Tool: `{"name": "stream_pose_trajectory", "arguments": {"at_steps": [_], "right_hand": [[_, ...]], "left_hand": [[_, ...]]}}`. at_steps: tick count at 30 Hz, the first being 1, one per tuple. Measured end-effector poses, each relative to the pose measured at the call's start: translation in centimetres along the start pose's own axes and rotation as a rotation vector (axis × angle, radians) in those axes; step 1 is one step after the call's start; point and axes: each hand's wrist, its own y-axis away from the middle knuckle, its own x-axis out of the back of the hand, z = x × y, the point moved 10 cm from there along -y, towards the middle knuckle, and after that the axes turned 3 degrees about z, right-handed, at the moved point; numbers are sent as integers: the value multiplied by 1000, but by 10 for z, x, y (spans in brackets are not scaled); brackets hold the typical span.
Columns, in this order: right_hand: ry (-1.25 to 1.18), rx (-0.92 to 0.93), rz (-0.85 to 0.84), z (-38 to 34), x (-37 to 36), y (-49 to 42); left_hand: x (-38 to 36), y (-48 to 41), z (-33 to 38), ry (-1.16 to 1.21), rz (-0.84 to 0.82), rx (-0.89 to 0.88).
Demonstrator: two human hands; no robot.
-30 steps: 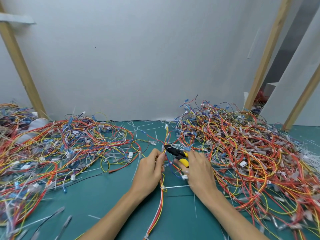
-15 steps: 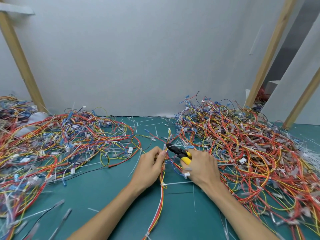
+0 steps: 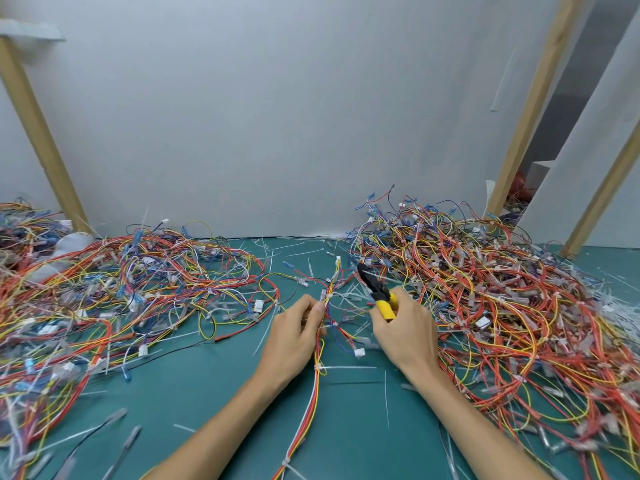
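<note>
Yellow-handled cutters [image 3: 377, 292] are shifted rightward since the earlier frame, tip drawn clear of the wire bundle [image 3: 317, 386]; gripped by the right hand [image 3: 405, 334]. Bundle is pinched at frame centre by the left hand [image 3: 294, 337], laid down the green mat [image 3: 194, 393].

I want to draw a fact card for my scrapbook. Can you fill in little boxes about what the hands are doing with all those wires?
holding: left hand pinches the wire bundle
tool: right hand grips the yellow-handled cutters
bundle: red, yellow and white wires, with a white cable tie round them
sides: left pile and right pile of tangled wires
surface: green table
</note>
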Motion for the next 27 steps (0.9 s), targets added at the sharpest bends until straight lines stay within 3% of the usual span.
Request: {"name": "stream_pose_trajectory", "arguments": {"at_steps": [7,12,15,17,19,21,24,27], "right_hand": [[-150,5,58,-8,8,3],[-190,-28,57,-4,7,4],[-253,-51,86,0,8,3],[-292,-71,102,3,8,3],[-318,-94,103,7,9,2],[-351,-76,105,4,12,2],[-448,22,71,-10,16,3],[-456,114,-82,-28,3,7]], "left_hand": [[9,6,24,-661,140,-211],[41,-10,44,-688,176,-175],[57,-12,66,-869,215,-188],[52,-11,50,-999,39,-30],[35,6,21,-906,-249,215],[17,29,9,-863,-405,310],[9,38,10,-920,-409,247],[11,34,7,-662,-346,290]]}}
